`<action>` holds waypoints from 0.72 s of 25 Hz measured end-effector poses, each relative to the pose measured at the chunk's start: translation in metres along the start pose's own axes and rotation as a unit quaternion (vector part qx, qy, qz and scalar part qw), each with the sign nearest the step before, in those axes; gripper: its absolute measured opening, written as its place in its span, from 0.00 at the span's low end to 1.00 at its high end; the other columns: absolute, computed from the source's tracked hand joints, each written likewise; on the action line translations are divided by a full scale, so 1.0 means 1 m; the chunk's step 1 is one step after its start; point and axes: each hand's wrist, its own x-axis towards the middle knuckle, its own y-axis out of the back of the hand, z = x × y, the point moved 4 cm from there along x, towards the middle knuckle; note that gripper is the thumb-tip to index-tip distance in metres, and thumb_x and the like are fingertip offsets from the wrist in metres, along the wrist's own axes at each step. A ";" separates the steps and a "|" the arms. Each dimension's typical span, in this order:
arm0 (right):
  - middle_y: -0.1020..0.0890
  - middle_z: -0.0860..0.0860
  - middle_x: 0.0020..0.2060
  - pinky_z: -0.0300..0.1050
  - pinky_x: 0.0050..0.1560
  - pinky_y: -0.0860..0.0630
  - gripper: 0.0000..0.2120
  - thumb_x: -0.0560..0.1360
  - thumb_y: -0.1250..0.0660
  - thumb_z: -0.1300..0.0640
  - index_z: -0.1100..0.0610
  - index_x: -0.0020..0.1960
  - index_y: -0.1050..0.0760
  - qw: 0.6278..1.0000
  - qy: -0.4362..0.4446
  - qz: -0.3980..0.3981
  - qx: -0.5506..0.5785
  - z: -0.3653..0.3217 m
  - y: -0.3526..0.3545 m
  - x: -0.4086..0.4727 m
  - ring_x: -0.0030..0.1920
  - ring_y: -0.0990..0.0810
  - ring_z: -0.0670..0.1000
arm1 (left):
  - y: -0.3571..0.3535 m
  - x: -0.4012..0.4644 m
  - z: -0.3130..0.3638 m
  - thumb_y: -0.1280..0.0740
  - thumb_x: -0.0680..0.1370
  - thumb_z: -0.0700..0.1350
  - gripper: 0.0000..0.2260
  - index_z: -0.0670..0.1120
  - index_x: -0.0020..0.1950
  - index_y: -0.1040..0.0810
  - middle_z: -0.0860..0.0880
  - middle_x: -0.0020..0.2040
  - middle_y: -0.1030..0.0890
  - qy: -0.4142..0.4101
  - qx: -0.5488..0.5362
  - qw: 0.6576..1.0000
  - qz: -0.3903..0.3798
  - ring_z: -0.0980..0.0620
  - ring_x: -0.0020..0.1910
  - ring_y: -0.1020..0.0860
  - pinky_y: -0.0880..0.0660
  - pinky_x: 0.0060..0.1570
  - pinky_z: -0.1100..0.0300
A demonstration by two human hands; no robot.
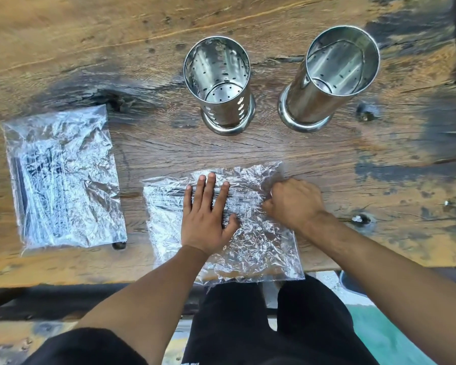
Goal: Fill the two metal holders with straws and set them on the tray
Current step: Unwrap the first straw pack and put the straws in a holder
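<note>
Head view: a worn wooden table [63, 43] seen from above, with the person's dark-clothed legs below its near edge.

The left hand [206, 214] lies flat, fingers straight and spread, pressing on a crinkled clear bag [258, 246] that sits at the near edge of the table and overhangs it slightly. Dark straws [169, 192] show through the plastic as a bundle running left to right under the fingers; glare and wrinkles hide how many there are, and the lower half of the bag is too shiny to read.

The right hand [292, 201] is curled at the bag's right side, fingers bunched into the plastic near its upper right corner. It seems to pinch the film (the fingertips themselves are turned away from the camera), and whether it also holds straw ends cannot be told.

A second bag [61, 177] lies well apart to the left, flat on the table, with dark straws dimly visible inside along its left side.

Two metal holders stand upright beyond the hands, apart from each other: a perforated holder [219, 83] nearer the middle and a right holder [337, 72] beside it. Both are empty, their bases visible inside.

The right edge of the table is cut off by a dark strip.
</note>
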 end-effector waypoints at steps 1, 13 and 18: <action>0.29 0.45 0.27 0.42 0.39 0.30 0.16 0.77 0.34 0.45 0.56 0.55 0.22 1.000 -0.006 0.010 0.016 0.002 0.001 0.002 0.32 0.24 0.48 | 0.000 0.001 0.000 0.43 0.79 0.61 0.34 0.50 0.83 0.40 0.42 0.84 0.45 0.001 0.001 1.000 -0.001 0.41 0.84 0.49 0.50 0.80 0.37; 0.28 0.41 0.30 0.40 0.32 0.36 0.12 0.72 0.36 0.41 0.47 0.38 0.32 0.986 -0.095 0.030 0.133 0.053 0.003 -0.008 0.32 0.27 0.50 | 0.002 0.002 0.001 0.43 0.80 0.60 0.33 0.50 0.83 0.40 0.42 0.84 0.44 -0.001 0.008 1.000 0.011 0.41 0.84 0.48 0.54 0.81 0.40; 0.27 0.43 0.42 0.40 0.32 0.37 0.19 0.72 0.29 0.41 0.48 0.49 0.36 0.986 0.008 0.097 0.136 0.023 0.009 0.004 0.40 0.26 0.47 | 0.004 0.002 0.001 0.43 0.79 0.60 0.33 0.51 0.83 0.40 0.42 0.84 0.44 0.004 0.007 1.000 0.012 0.42 0.84 0.47 0.53 0.81 0.40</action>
